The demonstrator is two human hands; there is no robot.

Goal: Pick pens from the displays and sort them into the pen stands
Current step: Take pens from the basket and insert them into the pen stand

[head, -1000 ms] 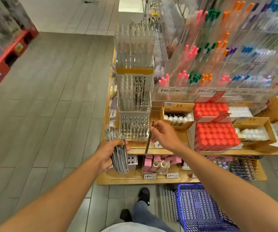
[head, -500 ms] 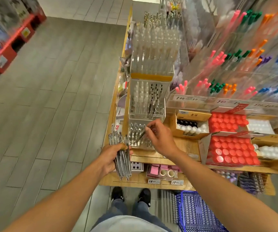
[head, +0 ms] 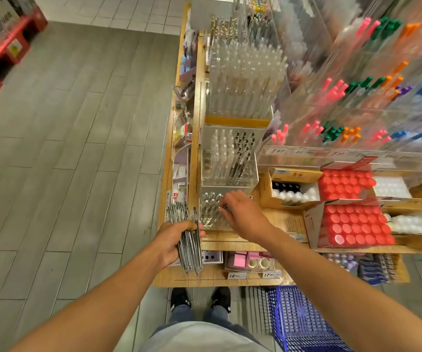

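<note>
My left hand [head: 173, 241] grips a thick bundle of clear-bodied pens [head: 188, 237], tips pointing down, just left of the shelf's front corner. My right hand [head: 241, 214] reaches over the lowest clear pen stand [head: 208, 214], its fingertips pinching the top of one pen [head: 224, 206] standing in the stand's holes. Behind it rises a middle clear stand [head: 230, 158] with white and black-clipped pens, and above that a tall stand [head: 243, 80] packed with clear pens.
Wooden shelf [head: 281, 222] carries boxes of red-capped bottles [head: 352, 222] and white bottles to the right. Racks of coloured pens [head: 344, 97] fill the upper right. A blue basket [head: 298, 321] stands on the floor by my feet. Grey plank floor lies left.
My right hand has carried the single pen from beside the stand to over the lowest stand and lowered it into the holes. The left hand keeps its bundle; the camera moved closer.
</note>
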